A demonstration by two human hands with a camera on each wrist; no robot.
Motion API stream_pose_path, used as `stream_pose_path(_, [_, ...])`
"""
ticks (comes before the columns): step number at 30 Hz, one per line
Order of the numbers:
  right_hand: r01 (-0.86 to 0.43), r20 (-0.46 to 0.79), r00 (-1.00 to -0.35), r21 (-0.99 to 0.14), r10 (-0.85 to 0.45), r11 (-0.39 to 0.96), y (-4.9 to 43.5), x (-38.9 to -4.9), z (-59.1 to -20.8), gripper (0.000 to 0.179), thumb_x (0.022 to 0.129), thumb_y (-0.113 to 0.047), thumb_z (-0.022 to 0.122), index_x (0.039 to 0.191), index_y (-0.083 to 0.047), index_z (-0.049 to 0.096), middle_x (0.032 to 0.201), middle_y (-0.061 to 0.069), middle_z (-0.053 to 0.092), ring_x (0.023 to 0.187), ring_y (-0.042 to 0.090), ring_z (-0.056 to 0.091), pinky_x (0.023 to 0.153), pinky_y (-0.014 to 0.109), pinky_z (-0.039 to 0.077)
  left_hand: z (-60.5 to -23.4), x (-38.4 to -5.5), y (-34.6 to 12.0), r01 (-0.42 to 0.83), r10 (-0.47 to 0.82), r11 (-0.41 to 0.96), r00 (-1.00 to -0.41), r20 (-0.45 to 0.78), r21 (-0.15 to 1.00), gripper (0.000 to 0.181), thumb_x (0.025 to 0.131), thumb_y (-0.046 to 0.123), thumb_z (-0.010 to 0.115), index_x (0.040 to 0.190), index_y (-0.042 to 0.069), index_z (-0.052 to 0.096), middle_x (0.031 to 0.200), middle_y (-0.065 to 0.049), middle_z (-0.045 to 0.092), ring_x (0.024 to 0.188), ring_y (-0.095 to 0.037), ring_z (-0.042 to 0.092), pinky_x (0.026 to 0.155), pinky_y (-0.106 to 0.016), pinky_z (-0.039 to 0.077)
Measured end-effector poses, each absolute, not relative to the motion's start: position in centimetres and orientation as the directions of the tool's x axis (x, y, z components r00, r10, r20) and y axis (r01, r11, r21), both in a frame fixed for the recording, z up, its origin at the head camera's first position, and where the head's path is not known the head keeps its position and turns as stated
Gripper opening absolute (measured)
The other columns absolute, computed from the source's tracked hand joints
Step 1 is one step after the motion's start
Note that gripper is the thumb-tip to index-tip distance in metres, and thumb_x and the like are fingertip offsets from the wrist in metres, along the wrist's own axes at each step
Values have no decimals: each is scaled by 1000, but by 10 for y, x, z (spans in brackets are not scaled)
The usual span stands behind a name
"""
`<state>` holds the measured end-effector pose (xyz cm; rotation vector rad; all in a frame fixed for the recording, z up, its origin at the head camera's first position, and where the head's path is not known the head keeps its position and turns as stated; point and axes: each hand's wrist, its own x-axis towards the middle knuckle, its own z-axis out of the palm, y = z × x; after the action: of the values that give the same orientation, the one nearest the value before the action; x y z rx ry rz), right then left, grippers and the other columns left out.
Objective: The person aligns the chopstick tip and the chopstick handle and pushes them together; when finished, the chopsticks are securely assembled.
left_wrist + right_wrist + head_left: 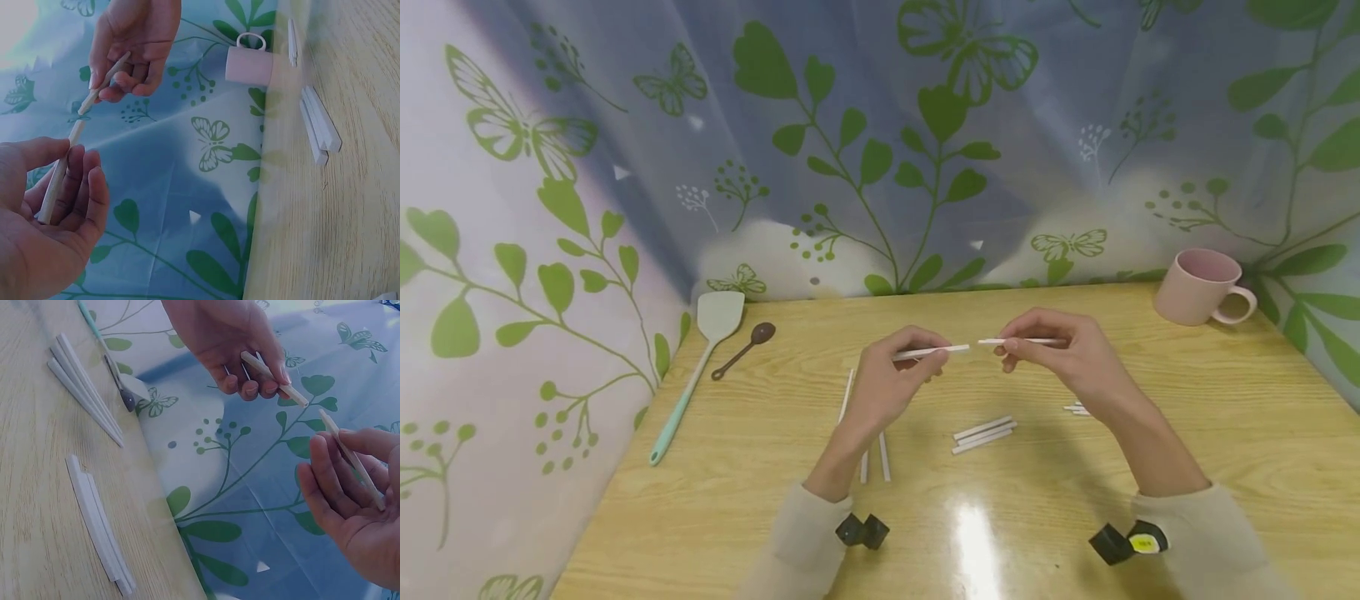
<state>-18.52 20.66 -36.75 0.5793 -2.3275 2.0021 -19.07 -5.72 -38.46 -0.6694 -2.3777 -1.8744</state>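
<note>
My left hand (pixel 891 375) pinches a white stick (pixel 957 348) between thumb and fingers, above the table's middle. Facing it, my right hand (pixel 1067 342) pinches a thinner white stick (pixel 992 341). The two stick ends point at each other, with a small gap between them in the head view. In the left wrist view the thinner stick (pixel 103 87) narrows towards the other stick (pixel 53 190). Below the hands lies a small group of white sticks (pixel 983 435). Longer sticks (pixel 883 457) lie partly hidden behind the left wrist, and short thin ones (pixel 1077 409) beside the right wrist.
A spatula (pixel 688 392) with a mint handle and a brown spoon (pixel 763 333) lie at the table's left. At the back right stands a pink mug (pixel 1191 292). A patterned curtain (pixel 850 208) borders the wooden table (pixel 760 500) behind and at the sides.
</note>
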Motion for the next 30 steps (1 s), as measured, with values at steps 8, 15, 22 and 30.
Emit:
stream_pose_path(8, [-295, 240, -922, -944, -304, 150, 207, -181, -366, 17, 101, -13, 70, 112, 0, 70, 96, 13, 75, 85, 28, 75, 92, 32, 58, -383, -187, -54, 367, 319, 153, -897, 306, 918, 17, 101, 22, 71, 113, 10, 74, 108, -3, 74, 87, -19, 72, 81, -36, 61])
stream_pose_path(15, [-281, 216, -926, -942, -308, 185, 206, -179, -367, 19, 101, -17, 70, 112, -2, 70, 96, 14, 74, 86, 30, 75, 94, 37, 57, -383, -186, -52, 372, 315, 148, -896, 313, 916, 17, 101, 22, 71, 113, 11, 75, 110, -3, 74, 86, -22, 72, 81, -40, 61])
stream_pose_path(22, [-283, 200, -928, -927, -315, 246, 204, -176, -366, 19, 101, -21, 71, 112, -5, 70, 96, 13, 74, 87, 31, 74, 91, 35, 57, -384, -187, -51, 372, 321, 190, -898, 300, 909, 14, 100, 22, 72, 111, 13, 75, 104, 0, 76, 85, -20, 73, 84, -39, 59])
stream_pose_path(30, [-292, 194, -916, -923, -352, 250, 204, -176, -367, 17, 102, -16, 69, 116, -5, 70, 104, 10, 71, 93, 28, 75, 94, 36, 57, -386, -185, -51, 374, 331, 220, -897, 291, 901, 13, 100, 26, 73, 110, 19, 77, 103, 5, 75, 94, -19, 73, 90, -44, 56])
